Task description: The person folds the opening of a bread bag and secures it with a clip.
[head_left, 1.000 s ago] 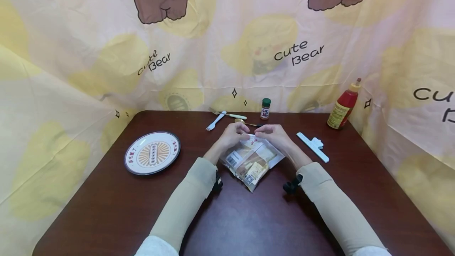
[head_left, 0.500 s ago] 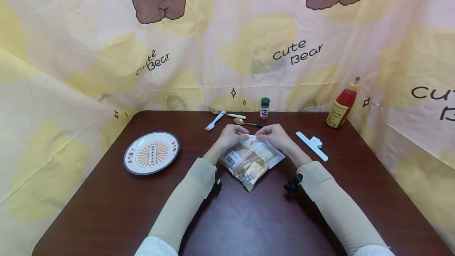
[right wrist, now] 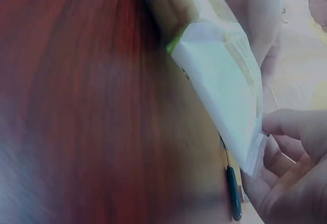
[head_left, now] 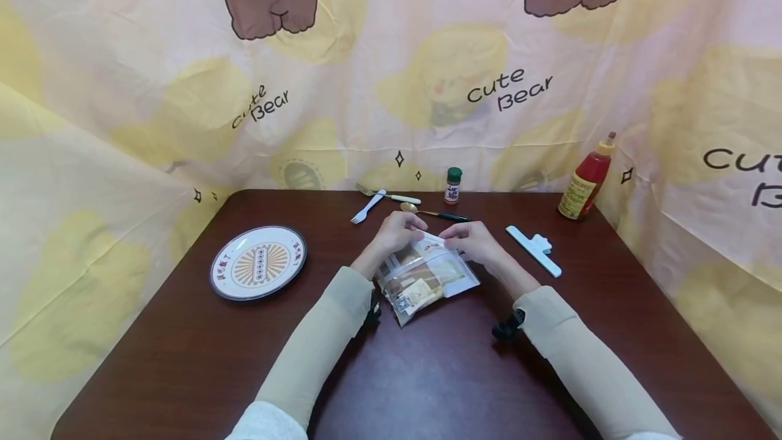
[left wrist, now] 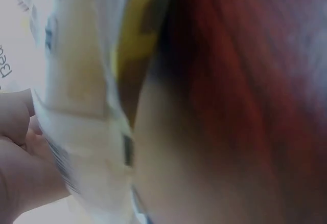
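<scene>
A partly clear plastic food packet [head_left: 436, 273] with printed white panels and a pale label hangs tilted between both hands, over the middle of the table. At its top left edge, the left hand [head_left: 397, 235] holds the packet with curled fingers. Thumb and fingers of the right hand [head_left: 479, 244] pinch the top right part of that edge. Close up in the right wrist view, the right hand [right wrist: 299, 157] grips a crimped corner of the packet [right wrist: 219, 81]. In the left wrist view the packet [left wrist: 82, 86] hides part of the left hand [left wrist: 30, 162].
A round plate [head_left: 259, 263] lies left. Behind the hands are a blue fork [head_left: 368, 207], a pale-handled utensil [head_left: 404, 199], a spoon [head_left: 449, 215] and a green-capped jar [head_left: 453, 186]. A blue bag clip [head_left: 533, 250] and red sauce bottle [head_left: 585, 185] stand right on the dark table [head_left: 153, 358].
The packet's lower end has swung to the left. The right hand has shifted slightly down along the top edge, while the left hand stays nearly in place.
</scene>
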`<action>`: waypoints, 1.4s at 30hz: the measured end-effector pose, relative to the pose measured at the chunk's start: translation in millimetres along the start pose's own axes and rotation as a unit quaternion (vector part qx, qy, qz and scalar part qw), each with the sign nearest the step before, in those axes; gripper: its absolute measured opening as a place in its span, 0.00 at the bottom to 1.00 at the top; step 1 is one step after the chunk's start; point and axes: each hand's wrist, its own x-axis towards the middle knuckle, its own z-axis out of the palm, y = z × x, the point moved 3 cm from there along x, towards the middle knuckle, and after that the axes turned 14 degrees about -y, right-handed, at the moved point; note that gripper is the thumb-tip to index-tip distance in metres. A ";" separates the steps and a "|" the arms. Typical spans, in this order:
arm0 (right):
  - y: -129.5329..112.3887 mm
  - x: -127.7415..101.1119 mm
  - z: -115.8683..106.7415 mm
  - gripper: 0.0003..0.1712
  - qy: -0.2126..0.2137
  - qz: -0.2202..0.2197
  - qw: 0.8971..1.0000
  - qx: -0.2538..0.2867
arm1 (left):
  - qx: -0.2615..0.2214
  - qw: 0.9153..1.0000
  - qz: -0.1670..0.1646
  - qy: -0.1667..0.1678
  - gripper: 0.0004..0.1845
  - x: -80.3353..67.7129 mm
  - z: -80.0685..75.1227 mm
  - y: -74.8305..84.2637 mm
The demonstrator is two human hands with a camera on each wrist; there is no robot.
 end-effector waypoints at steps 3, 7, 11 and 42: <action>0.7 -1.3 5.4 0.14 0.015 -0.010 1.000 0.013 | 0.034 0.999 0.013 -0.003 0.11 0.9 -2.2 3.6; -0.7 -4.1 10.9 0.15 0.025 -0.021 0.999 0.031 | 0.048 0.999 0.019 -0.009 0.10 1.7 -5.2 7.0; -0.3 -5.8 13.5 0.16 0.027 -0.019 0.999 0.039 | 0.046 0.998 0.022 -0.024 0.10 1.3 -4.7 7.5; 55.4 -48.6 -109.1 0.29 0.187 0.070 0.931 -0.305 | 0.066 0.997 0.041 -0.027 0.08 -7.2 -3.5 19.1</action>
